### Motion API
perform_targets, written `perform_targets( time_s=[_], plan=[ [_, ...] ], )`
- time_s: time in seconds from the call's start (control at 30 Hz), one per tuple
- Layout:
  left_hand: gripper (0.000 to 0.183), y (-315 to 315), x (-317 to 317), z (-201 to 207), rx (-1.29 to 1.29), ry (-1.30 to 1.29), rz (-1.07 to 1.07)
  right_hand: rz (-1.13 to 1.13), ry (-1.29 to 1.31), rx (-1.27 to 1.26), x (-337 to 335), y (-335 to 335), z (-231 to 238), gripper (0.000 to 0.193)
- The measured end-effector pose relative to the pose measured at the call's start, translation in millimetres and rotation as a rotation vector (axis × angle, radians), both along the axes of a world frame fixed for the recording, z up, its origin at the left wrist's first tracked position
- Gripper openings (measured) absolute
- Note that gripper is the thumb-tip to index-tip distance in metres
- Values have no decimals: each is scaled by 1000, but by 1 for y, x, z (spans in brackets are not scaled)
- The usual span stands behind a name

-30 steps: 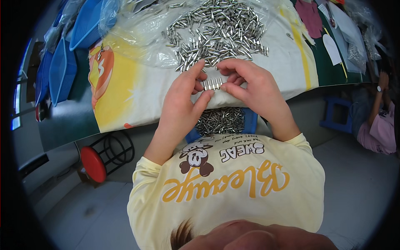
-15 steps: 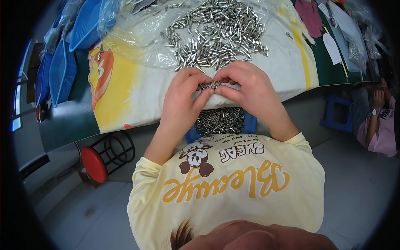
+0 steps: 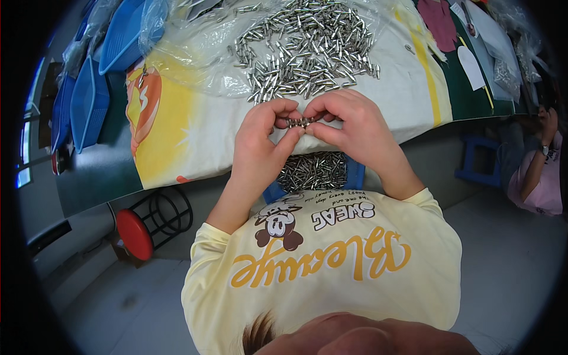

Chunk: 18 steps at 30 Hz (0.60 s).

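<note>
Between my two hands is a short row of small metal pins (image 3: pixel 299 122), held side by side at the near edge of the cloth. My left hand (image 3: pixel 267 131) pinches the row's left end with thumb and fingers. The right end sits in the pinch of my right hand (image 3: pixel 348 121). Just beyond my fingers, a wide heap of loose shiny metal pins (image 3: pixel 310 44) is spread on the white cloth. Below my hands, a blue bin (image 3: pixel 355 173) close to my body holds many more of the pins. My fingertips hide part of the row.
Clear plastic sheeting (image 3: pixel 198 65) lies left of the heap. Blue baskets (image 3: pixel 89 103) stand at the far left, above a red-topped stool (image 3: pixel 135 234). On the right are a white paper piece (image 3: pixel 471 69), a blue stool (image 3: pixel 478 160) and another person's arm (image 3: pixel 537 163).
My left fingers have shifted slightly along the row, and more of the pins shows between my hands. At the right, the other person's arm has moved.
</note>
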<state>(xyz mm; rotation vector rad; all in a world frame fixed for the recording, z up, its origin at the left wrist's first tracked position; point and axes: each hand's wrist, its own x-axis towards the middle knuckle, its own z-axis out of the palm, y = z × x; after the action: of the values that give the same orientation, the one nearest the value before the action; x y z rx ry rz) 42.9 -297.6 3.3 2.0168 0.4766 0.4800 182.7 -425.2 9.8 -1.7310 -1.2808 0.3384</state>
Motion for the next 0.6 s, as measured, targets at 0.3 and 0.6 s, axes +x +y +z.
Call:
perform_targets(
  time_s=[0.3,0.6],
  plan=[
    [43,1,-1,0,-45,32,-23,14,8,-43,3,1,2,20],
    [47,2,-2,-2,-89,24,-40,-15,166,-68,1,3,0,27]
  ],
)
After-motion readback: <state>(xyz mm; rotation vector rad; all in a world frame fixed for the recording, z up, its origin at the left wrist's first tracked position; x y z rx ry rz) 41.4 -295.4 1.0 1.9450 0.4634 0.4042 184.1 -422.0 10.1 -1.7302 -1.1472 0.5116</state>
